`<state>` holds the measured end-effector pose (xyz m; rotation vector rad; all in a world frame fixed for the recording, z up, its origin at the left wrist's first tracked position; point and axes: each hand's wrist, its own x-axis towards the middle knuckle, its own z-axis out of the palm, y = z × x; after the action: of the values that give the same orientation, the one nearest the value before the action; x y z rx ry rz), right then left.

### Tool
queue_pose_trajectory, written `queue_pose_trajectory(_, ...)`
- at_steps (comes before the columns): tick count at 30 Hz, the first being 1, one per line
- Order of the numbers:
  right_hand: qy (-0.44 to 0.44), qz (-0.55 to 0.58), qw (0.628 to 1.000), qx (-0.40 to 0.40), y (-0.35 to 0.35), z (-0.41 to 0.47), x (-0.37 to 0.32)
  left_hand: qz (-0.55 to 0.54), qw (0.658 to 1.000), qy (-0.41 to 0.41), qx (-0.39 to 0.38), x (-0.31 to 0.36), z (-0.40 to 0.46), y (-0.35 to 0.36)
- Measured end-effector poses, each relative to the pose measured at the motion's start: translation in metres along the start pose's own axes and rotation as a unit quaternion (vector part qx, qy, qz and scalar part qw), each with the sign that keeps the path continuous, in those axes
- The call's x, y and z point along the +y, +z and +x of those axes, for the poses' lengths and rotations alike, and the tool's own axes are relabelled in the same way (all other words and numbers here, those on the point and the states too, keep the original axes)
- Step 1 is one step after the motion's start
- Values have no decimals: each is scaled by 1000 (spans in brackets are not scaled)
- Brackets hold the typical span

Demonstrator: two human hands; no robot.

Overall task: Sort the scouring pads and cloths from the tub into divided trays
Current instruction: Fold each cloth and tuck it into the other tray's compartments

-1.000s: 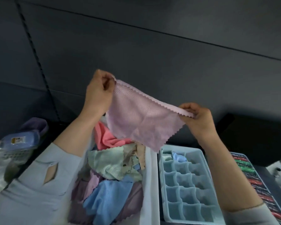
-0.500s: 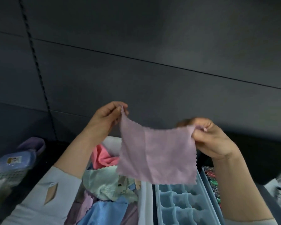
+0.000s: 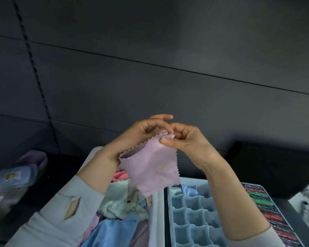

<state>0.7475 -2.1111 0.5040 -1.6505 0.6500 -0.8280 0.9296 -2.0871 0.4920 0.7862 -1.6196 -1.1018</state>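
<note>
My left hand point(image 3: 132, 138) and right hand point(image 3: 184, 139) pinch the pink cloth point(image 3: 150, 166) folded, apparently corner to corner, hanging above the tub point(image 3: 154, 220), tray point(image 3: 169, 211) rightward.

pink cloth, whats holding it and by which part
Both hands hold the pink cloth by its top edge: the left hand and right hand pinch its upper corners together.

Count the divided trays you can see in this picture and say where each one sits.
2. The light blue divided tray lies right of the tub; a second tray holding wrapped pads lies further right. Others may sit outside the frame.
</note>
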Motion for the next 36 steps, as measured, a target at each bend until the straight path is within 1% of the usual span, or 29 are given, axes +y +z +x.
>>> queue_pose_trajectory(3, 17, -2, 1000, 17, -2, 0, 3, 8, 1000, -17, 11, -1, -5, 2)
queue_pose_trajectory(5, 28, -2, 998, 51, -4, 0, 5, -5, 998, -39, 41, -4, -9, 4)
queue_pose_trajectory(6, 31, -1, 997, 76, -6, 1, 7, -57, 994, -71, 62, -8, -12, 4)
queue_pose_trajectory(8, 39, 7, 991, 131, -10, 2, 11, -202, 964, -138, 102, -17, -18, 3)
queue_pose_trajectory(9, 44, 10, 987, 154, -11, 3, 12, -232, 955, -149, 110, -20, -22, 2)
queue_pose_trajectory(10, 48, 11, 984, 172, -13, 3, 15, -213, 959, -151, 114, -25, -25, 3)
queue_pose_trajectory(11, 52, 14, 982, 183, -14, 3, 16, -157, 969, -144, 122, -28, -26, 5)
queue_pose_trajectory(12, 54, 17, 980, 190, -16, 4, 18, -77, 978, -131, 141, -33, -26, 7)
queue_pose_trajectory(13, 56, 20, 980, 191, -17, 4, 19, -11, 978, -115, 174, -34, -25, 9)
queue_pose_trajectory(14, 58, 16, 980, 190, -18, 3, 20, 27, 973, -101, 204, -37, -23, 9)
queue_pose_trajectory(15, 60, 8, 981, 186, -19, 3, 20, 42, 971, -88, 220, -39, -21, 10)
queue_pose_trajectory(17, 55, -23, 981, 185, -23, 3, 23, 42, 972, -68, 220, -36, -18, 11)
queue_pose_trajectory(21, 29, -94, 970, 220, -35, 3, 27, 95, 969, -69, 217, -34, -14, 3)
queue_pose_trajectory(24, 28, -83, 977, 193, -42, 2, 26, 102, 955, -85, 266, -35, -13, -4)
queue_pose_trajectory(25, 25, -100, 974, 200, -43, 3, 28, 122, 944, -86, 293, -36, -12, -4)
queue_pose_trajectory(26, 18, -142, 965, 221, -42, 7, 31, 158, 930, -85, 320, -38, -9, -3)
queue_pose_trajectory(28, 1, -226, 937, 265, -34, 17, 38, 259, 892, -74, 364, -42, -2, 4)
queue_pose_trajectory(29, -9, -238, 932, 273, -27, 21, 39, 295, 875, -63, 378, -42, 2, 11)
queue_pose_trajectory(30, -22, -235, 934, 269, -20, 24, 41, 314, 866, -50, 387, -42, 6, 18)
queue_pose_trajectory(32, -60, -201, 946, 246, -7, 28, 42, 319, 864, -17, 391, -41, 11, 30)
queue_pose_trajectory(36, -110, -148, 957, 222, 4, 31, 38, 278, 883, 47, 375, -32, 13, 40)
